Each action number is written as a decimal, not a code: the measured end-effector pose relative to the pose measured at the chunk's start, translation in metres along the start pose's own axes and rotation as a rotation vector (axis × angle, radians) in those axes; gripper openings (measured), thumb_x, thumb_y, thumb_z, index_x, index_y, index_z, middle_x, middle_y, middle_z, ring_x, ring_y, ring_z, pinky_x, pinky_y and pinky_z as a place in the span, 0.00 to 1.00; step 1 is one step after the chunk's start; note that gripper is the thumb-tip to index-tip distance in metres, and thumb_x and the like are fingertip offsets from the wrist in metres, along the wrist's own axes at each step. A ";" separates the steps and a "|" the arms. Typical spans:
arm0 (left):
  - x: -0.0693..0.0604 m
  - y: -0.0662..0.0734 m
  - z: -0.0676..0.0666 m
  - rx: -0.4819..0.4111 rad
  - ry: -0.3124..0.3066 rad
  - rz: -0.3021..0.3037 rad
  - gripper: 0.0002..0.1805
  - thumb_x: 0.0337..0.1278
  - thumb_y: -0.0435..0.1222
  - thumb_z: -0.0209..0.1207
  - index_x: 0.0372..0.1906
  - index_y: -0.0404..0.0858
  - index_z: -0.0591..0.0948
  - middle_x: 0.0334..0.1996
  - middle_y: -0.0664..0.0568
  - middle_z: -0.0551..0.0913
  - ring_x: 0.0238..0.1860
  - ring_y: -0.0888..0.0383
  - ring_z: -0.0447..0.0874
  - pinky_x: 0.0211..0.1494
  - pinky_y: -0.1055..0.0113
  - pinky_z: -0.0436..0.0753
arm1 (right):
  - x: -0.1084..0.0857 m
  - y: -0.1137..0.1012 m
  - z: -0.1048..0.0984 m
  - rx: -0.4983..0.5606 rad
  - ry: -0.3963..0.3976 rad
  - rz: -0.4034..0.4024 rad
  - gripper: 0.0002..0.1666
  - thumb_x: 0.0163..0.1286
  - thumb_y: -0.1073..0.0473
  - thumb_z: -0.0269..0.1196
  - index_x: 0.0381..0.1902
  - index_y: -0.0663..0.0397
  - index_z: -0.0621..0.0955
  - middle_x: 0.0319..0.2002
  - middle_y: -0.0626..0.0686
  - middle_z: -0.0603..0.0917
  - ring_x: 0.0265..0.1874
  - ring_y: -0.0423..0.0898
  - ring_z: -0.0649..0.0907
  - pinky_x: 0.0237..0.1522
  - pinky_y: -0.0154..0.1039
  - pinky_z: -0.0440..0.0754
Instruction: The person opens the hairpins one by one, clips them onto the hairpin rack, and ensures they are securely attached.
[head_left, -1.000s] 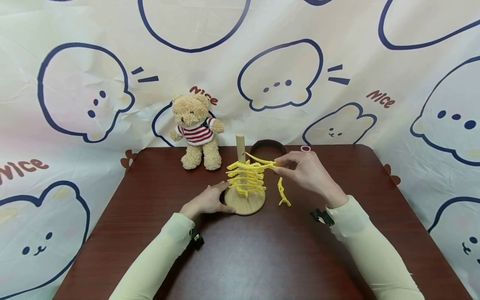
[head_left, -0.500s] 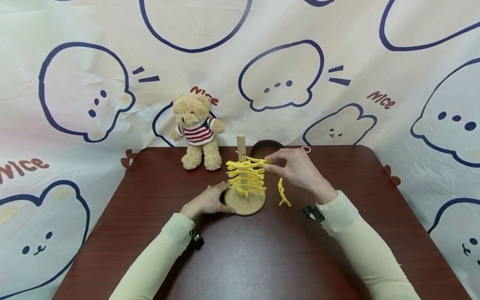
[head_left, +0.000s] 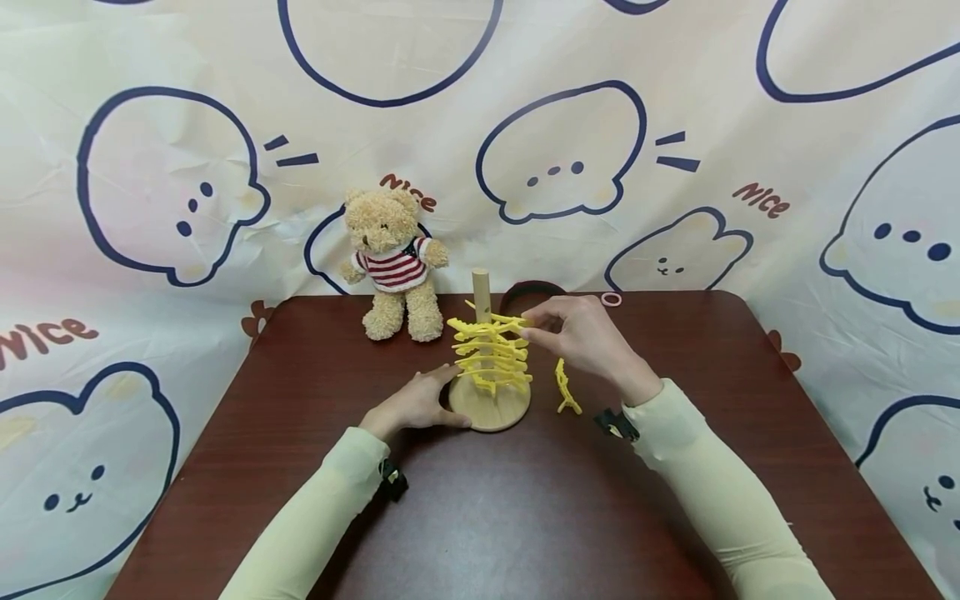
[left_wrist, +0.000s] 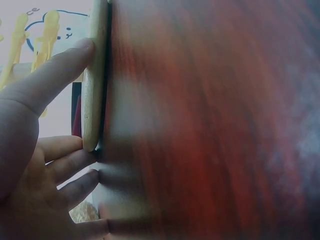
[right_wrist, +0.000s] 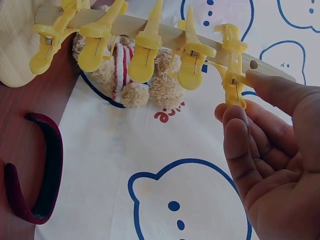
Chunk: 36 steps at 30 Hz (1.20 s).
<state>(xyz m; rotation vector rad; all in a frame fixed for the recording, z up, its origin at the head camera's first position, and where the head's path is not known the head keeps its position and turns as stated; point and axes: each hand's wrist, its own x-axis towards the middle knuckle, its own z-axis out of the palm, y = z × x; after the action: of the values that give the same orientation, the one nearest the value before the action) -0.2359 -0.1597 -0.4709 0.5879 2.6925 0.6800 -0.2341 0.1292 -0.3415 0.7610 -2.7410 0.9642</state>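
A wooden stand (head_left: 491, 412) has a round base and an upright post (head_left: 481, 285). Several yellow hair clips (right_wrist: 145, 55) with small springs are clamped along the post, one above another. My right hand (head_left: 587, 337) pinches the handles of the topmost clip (right_wrist: 233, 75) between thumb and fingers, with its long arms around the post. My left hand (head_left: 414, 404) holds the rim of the base from the left, thumb (left_wrist: 60, 70) and fingers against the edge. Right of the base, another yellow clip (head_left: 566, 390) lies on the table.
A teddy bear (head_left: 392, 271) in a striped shirt stands at the back left. Behind the stand lies a dark red headband (right_wrist: 56, 155), partly hidden by my right hand in the head view. A small pink ring (head_left: 611, 299) is near the table's back edge.
My right hand has moved left with the yellow hair clip, bringing it from the post's right side to around the post. My left hand stays at the base.
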 end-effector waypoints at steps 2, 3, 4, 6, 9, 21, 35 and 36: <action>0.000 0.001 0.000 -0.002 -0.002 -0.003 0.55 0.47 0.57 0.72 0.77 0.39 0.61 0.77 0.40 0.59 0.79 0.44 0.55 0.79 0.38 0.52 | 0.001 0.000 0.001 -0.001 0.000 -0.003 0.14 0.64 0.51 0.71 0.46 0.48 0.89 0.35 0.44 0.88 0.33 0.42 0.82 0.37 0.38 0.83; -0.001 0.001 0.000 -0.004 -0.003 -0.004 0.55 0.47 0.57 0.73 0.77 0.39 0.61 0.77 0.40 0.59 0.79 0.45 0.55 0.79 0.38 0.52 | 0.001 0.000 0.001 -0.002 0.001 -0.004 0.14 0.64 0.51 0.71 0.46 0.48 0.89 0.35 0.44 0.88 0.33 0.42 0.82 0.37 0.38 0.82; -0.001 0.002 -0.001 -0.005 -0.004 -0.006 0.55 0.47 0.57 0.72 0.77 0.39 0.61 0.78 0.40 0.59 0.79 0.45 0.55 0.79 0.38 0.52 | 0.001 0.000 0.002 -0.004 0.001 -0.003 0.14 0.64 0.51 0.71 0.46 0.48 0.89 0.35 0.44 0.88 0.34 0.42 0.82 0.37 0.38 0.82; -0.001 0.002 0.000 -0.005 -0.005 -0.010 0.55 0.47 0.57 0.72 0.77 0.39 0.61 0.78 0.41 0.59 0.79 0.45 0.55 0.79 0.39 0.51 | 0.002 -0.001 0.002 0.000 0.002 -0.004 0.14 0.64 0.51 0.71 0.46 0.48 0.89 0.35 0.44 0.88 0.34 0.42 0.82 0.37 0.38 0.82; -0.001 0.002 -0.001 -0.006 -0.002 -0.011 0.55 0.47 0.57 0.72 0.77 0.39 0.61 0.78 0.40 0.59 0.79 0.45 0.55 0.79 0.38 0.51 | 0.003 -0.001 0.003 0.004 0.006 -0.002 0.15 0.64 0.51 0.71 0.46 0.49 0.89 0.35 0.44 0.88 0.33 0.42 0.83 0.37 0.39 0.83; 0.002 -0.002 0.003 0.015 0.023 0.002 0.56 0.46 0.58 0.73 0.77 0.39 0.62 0.77 0.40 0.61 0.78 0.45 0.57 0.78 0.38 0.53 | 0.003 -0.002 0.003 -0.007 0.001 0.046 0.15 0.63 0.48 0.72 0.46 0.46 0.88 0.34 0.44 0.87 0.33 0.41 0.83 0.36 0.38 0.83; 0.001 -0.001 0.003 0.010 0.016 0.000 0.55 0.46 0.58 0.73 0.77 0.39 0.62 0.77 0.40 0.60 0.78 0.44 0.57 0.78 0.37 0.53 | 0.000 0.003 0.003 0.039 -0.030 0.090 0.22 0.62 0.40 0.71 0.50 0.42 0.85 0.37 0.44 0.86 0.36 0.43 0.83 0.41 0.41 0.85; 0.001 -0.001 0.003 0.011 0.016 -0.001 0.56 0.46 0.58 0.73 0.77 0.40 0.62 0.77 0.40 0.60 0.78 0.44 0.57 0.78 0.38 0.53 | -0.001 0.004 0.002 0.041 -0.029 0.094 0.23 0.61 0.39 0.71 0.51 0.42 0.85 0.38 0.43 0.86 0.36 0.42 0.83 0.42 0.41 0.84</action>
<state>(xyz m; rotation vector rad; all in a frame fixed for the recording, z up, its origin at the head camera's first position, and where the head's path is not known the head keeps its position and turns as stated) -0.2363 -0.1590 -0.4738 0.5865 2.7128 0.6721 -0.2349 0.1307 -0.3457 0.6624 -2.8126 1.0388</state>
